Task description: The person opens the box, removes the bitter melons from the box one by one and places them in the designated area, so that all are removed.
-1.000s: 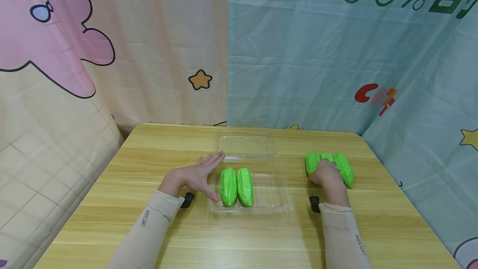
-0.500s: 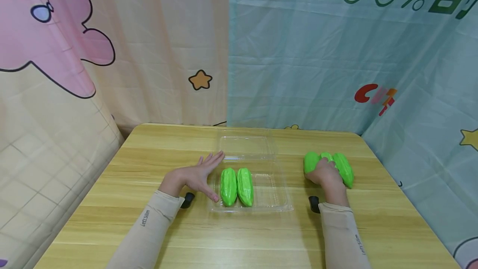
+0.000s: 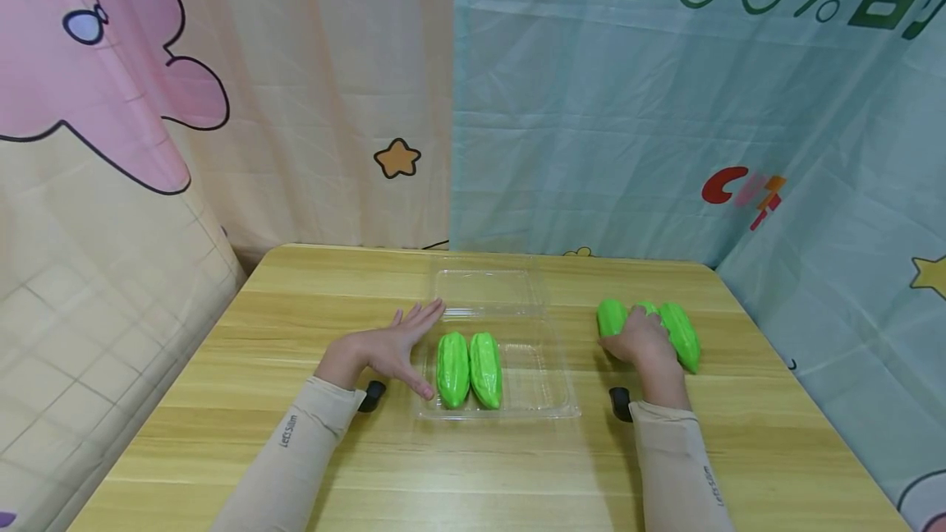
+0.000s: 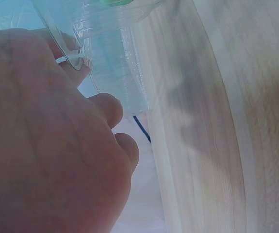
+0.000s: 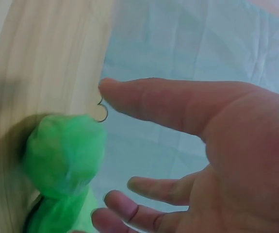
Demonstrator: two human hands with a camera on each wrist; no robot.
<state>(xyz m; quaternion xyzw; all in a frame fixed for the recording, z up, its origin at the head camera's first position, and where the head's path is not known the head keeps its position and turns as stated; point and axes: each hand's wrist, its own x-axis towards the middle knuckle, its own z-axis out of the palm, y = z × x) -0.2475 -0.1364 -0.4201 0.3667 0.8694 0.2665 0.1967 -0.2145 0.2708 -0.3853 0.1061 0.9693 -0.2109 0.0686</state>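
A clear plastic clamshell box point(image 3: 535, 368) lies open on the table, its lid point(image 3: 488, 290) folded back. Two glossy ribbed green fruit, like star fruit point(image 3: 452, 372), lie side by side in its left half. My left hand point(image 3: 395, 351) rests at the box's left edge with fingers and thumb spread. At the right, my right hand point(image 3: 641, 341) reaches over three more green fruit: a left one point(image 3: 611, 317), a partly hidden middle one point(image 3: 648, 307) and a right one point(image 3: 681, 339). In the right wrist view the thumb is straight, apart from the nearest green fruit point(image 5: 64, 155).
The wooden table point(image 3: 502, 474) ends at a back edge near hanging printed curtains point(image 3: 576, 146). Black wrist-camera mounts point(image 3: 621, 405) stick out beside both wrists.
The leftmost of the three loose green fruit has shifted slightly left, along with my right hand's thumb side. My left hand and the box stay still.
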